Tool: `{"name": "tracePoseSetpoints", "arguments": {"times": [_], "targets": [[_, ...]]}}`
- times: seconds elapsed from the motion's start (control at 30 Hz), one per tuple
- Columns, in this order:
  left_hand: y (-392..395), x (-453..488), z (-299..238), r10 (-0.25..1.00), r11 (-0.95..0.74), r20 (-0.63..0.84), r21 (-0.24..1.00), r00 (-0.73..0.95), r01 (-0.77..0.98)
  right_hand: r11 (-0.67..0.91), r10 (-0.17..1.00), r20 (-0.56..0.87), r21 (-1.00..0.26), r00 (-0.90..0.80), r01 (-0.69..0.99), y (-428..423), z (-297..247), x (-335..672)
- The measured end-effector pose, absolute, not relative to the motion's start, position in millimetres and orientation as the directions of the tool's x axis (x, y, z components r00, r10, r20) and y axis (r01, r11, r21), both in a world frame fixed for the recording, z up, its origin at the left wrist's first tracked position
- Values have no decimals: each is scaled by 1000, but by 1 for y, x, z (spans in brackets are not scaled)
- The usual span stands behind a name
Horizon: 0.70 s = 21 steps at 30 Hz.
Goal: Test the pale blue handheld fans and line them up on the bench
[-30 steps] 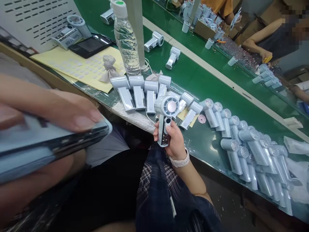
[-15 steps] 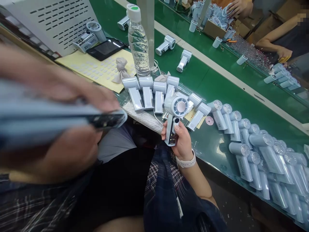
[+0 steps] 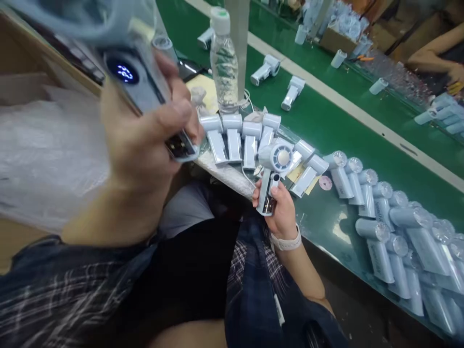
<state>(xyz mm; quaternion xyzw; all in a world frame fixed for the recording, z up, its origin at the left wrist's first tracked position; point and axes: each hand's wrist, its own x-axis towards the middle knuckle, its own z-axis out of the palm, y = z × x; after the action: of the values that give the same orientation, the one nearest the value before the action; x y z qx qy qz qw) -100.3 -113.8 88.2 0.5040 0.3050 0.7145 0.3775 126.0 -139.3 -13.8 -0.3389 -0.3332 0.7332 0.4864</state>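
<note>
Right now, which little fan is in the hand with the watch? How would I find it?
Find the green belt, then the row of pale fans lying flat along its near edge. Just below that row, the right hand grips one fan by its handle. It alone stands upright, round face toward the camera.

A long green bench (image 3: pixel 326 121) with a pale stripe (image 3: pixel 348 108) runs across the room, a grey post (image 3: pixel 241 43) rising from it under bright overhead light.

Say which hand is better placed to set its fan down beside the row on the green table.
Right. The right hand holds its fan just short of the row of fans; the left hand has its fan raised, farther away.
</note>
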Motion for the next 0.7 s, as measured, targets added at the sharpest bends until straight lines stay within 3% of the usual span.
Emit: {"name": "tracePoseSetpoints", "arguments": {"times": [0.1,0.2,0.3,0.43,0.6,0.7], "targets": [[-119,-101,65,860,-508,503,822,-89,-257,-302,939,-169,-820,-300,-485,-139,-11,128],[-125,-99,29,970,-133,187,944,157,-303,-283,947,-158,-824,-280,-491,-138,-10,129],[-131,-91,1,982,91,-19,922,190,-378,-292,948,-183,-824,-259,-486,-138,-10,130],[-137,-82,-7,969,137,-48,921,241,-365,-301,948,-209,-832,-240,-466,-137,-10,130],[-142,-81,10,972,157,-117,969,203,-189,-309,941,-202,-841,-272,-444,-140,-8,127],[-146,-76,13,966,205,-146,937,214,-283,-282,947,-173,-850,-270,-444,-142,-8,124]]}}
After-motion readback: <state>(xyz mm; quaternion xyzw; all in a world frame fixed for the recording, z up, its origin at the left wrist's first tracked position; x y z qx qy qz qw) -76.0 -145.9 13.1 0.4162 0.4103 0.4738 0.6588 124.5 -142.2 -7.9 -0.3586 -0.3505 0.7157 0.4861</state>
